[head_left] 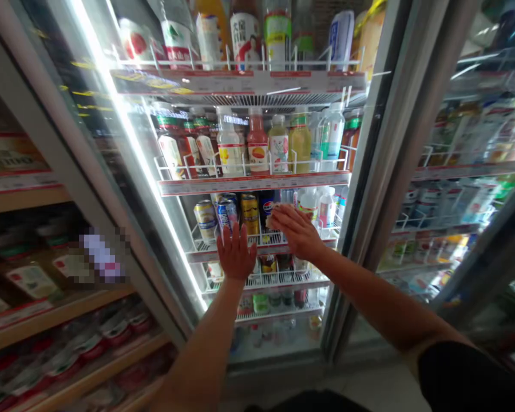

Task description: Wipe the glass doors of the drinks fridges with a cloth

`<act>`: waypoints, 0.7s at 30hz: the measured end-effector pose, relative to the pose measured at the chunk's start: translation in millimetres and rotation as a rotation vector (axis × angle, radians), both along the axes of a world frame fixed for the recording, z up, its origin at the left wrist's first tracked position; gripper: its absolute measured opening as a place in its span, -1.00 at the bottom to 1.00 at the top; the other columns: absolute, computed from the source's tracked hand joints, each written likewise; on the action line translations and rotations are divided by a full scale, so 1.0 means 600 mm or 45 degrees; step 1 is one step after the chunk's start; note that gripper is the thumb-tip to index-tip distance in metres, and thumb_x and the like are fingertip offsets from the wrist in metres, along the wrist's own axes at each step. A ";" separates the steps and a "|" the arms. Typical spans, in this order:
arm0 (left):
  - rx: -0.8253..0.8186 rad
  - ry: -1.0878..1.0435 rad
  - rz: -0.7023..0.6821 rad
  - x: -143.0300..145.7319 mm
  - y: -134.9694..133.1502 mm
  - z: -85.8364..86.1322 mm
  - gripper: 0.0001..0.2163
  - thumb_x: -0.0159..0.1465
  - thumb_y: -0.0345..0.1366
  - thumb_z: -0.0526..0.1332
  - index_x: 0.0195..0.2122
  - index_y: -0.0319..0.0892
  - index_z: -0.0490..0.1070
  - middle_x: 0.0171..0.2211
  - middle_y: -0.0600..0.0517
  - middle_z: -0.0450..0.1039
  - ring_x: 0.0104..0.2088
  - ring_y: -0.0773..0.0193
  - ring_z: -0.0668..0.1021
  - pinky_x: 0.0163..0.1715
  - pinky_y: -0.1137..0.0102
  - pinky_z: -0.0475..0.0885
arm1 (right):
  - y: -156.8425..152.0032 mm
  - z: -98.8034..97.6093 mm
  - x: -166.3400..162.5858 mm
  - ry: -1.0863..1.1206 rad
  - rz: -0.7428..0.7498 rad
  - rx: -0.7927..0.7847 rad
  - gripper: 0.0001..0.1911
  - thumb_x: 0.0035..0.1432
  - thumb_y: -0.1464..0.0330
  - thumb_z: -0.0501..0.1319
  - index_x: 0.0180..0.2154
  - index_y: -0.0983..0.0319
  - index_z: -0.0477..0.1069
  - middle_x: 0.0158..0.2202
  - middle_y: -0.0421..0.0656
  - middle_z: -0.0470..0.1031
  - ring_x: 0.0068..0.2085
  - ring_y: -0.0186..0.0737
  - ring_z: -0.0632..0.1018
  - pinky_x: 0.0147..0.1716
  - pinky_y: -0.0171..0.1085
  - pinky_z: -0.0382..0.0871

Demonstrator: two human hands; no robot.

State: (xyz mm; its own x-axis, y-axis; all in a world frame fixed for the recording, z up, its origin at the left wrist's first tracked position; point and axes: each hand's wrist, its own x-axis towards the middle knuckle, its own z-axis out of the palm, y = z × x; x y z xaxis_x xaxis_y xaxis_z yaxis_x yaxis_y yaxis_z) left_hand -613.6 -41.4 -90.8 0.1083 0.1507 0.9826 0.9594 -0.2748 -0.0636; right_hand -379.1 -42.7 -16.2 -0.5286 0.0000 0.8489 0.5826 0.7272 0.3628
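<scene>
I face an open drinks fridge with wire shelves. My left hand (236, 254) is stretched flat, fingers apart, in front of the can shelf (206, 250), just below a blue can (225, 214). My right hand (295, 229) reaches into the same shelf with its fingers curled over a small can or bottle (271, 213) that is mostly hidden under them. A yellow can (249, 214) stands between the two hands. A silver can (205, 219) sits at the shelf's left end.
Upper shelves hold bottles of juice and tea (257, 143). The open glass door (94, 171) swings out to the left. A shut glass door (463, 171) stands to the right. Wooden shelves with packaged goods (34, 280) run along the far left.
</scene>
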 end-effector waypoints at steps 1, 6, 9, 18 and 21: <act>-0.008 -0.002 -0.008 0.000 0.001 -0.001 -0.42 0.47 -0.08 0.08 0.44 -0.23 0.10 0.39 -0.23 0.15 0.47 -0.02 -0.01 0.45 -0.03 -0.13 | 0.001 0.001 0.005 0.084 -0.019 0.004 -0.37 0.35 0.58 0.00 0.39 0.16 0.15 0.36 -0.14 0.31 0.46 -0.20 0.11 0.45 -0.01 0.09; -0.002 -0.022 -0.056 0.000 0.000 0.000 -0.41 0.46 -0.11 0.11 0.46 -0.18 0.07 0.39 -0.18 0.16 0.47 0.01 -0.03 0.46 -0.01 -0.15 | -0.001 -0.044 0.026 -0.077 0.078 0.026 -0.43 0.39 0.53 0.02 0.38 0.20 0.18 0.29 -0.12 0.40 0.45 -0.22 0.15 0.44 -0.05 0.13; 0.031 -0.034 -0.095 0.001 -0.001 0.001 -0.40 0.46 -0.12 0.12 0.46 -0.17 0.07 0.40 -0.18 0.14 0.47 0.00 -0.02 0.46 -0.01 -0.15 | -0.001 -0.044 0.040 -0.224 0.107 0.020 -0.45 0.40 0.53 0.02 0.37 0.24 0.19 0.28 -0.11 0.42 0.45 -0.23 0.14 0.43 -0.09 0.15; 0.117 0.075 0.028 0.005 -0.009 0.014 -0.37 0.48 -0.14 0.08 0.49 -0.22 -0.08 0.42 -0.20 0.08 0.48 0.01 -0.05 0.45 0.03 -0.09 | 0.002 -0.046 0.087 -0.070 0.017 0.011 -0.39 0.41 0.54 0.01 0.42 0.17 0.09 0.32 -0.10 0.37 0.44 -0.16 0.17 0.42 0.00 0.19; 0.103 0.060 0.020 0.004 -0.008 0.013 -0.37 0.47 -0.12 0.08 0.48 -0.21 -0.05 0.41 -0.19 0.12 0.48 0.02 -0.04 0.45 0.03 -0.09 | 0.004 -0.043 0.106 -0.219 0.035 0.021 -0.40 0.42 0.53 0.01 0.42 0.19 0.08 0.30 -0.12 0.39 0.43 -0.18 0.19 0.42 -0.05 0.19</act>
